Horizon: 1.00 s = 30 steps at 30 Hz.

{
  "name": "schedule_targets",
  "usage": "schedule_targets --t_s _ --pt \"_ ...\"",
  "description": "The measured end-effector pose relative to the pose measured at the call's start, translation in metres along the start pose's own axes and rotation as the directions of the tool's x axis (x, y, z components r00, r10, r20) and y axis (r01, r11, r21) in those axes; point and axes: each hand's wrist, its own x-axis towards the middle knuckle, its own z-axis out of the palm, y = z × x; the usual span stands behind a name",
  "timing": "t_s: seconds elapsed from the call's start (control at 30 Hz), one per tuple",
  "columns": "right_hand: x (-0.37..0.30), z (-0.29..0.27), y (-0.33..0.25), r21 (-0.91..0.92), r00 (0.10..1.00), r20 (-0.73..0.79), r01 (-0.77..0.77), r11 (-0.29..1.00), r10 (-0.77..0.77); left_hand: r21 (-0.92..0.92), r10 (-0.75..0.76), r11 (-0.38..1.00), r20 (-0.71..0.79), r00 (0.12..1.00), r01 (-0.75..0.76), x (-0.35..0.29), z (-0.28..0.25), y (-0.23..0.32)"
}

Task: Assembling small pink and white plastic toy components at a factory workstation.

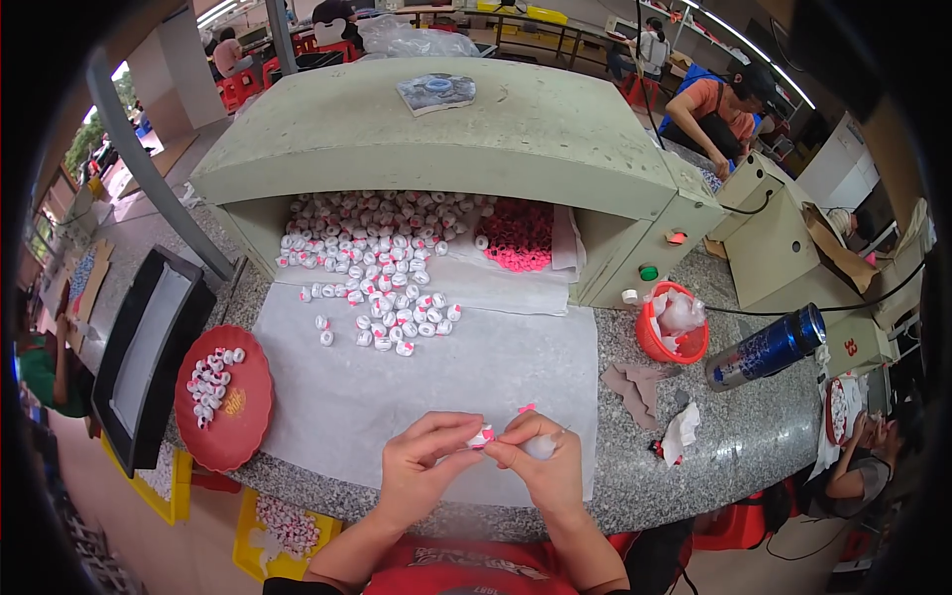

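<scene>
My left hand (424, 474) pinches a small white-and-pink rounded piece (482, 436) between thumb and fingers, over the near part of a white paper sheet (327, 397). From the right, the fingertips of my right hand (545, 481) close against the same piece. A whitish, translucent wad (540, 447) is tucked in that right hand; its material is hard to make out. Just beyond the fingers lie a few bright pink bits (527, 408). Many similar white pieces (397, 319) with pink marks are heaped farther off, spilling from a pale green metal housing (426, 129).
Small pink parts (518, 243) are piled inside the housing's right side. A red scalloped plate (253, 436) and a black tray (124, 416) stand at left. To the right are a red basket (650, 337), a blue tumbler (759, 349) and crumpled tissue (680, 434). Other people work nearby.
</scene>
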Motion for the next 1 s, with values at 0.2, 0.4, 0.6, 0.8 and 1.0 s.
schedule_targets --t_s 0.2,0.4,0.6,0.8,1.0 --pt "0.001 0.004 -0.008 -0.040 0.994 -0.006 -0.107 0.993 0.107 -0.194 -0.096 0.976 -0.001 0.995 0.094 0.002 0.000 0.000" --pt "0.000 0.003 -0.011 -0.229 0.989 0.025 0.146 0.962 -0.144 0.055 0.053 0.997 -0.039 0.998 -0.051 -0.002 0.006 -0.003" --pt "0.001 0.000 -0.011 -0.240 0.987 0.044 0.162 0.957 -0.156 0.121 0.138 0.983 -0.003 0.990 -0.137 -0.003 0.004 -0.011" --pt "0.002 -0.002 -0.012 -0.253 0.989 0.055 0.144 0.957 -0.134 0.072 0.095 0.993 -0.006 0.995 -0.095 -0.002 0.006 -0.007" --pt "0.005 -0.005 -0.006 -0.261 0.984 0.082 0.172 0.950 -0.156 -0.142 -0.103 0.985 -0.016 0.995 0.100 0.003 0.005 -0.009"
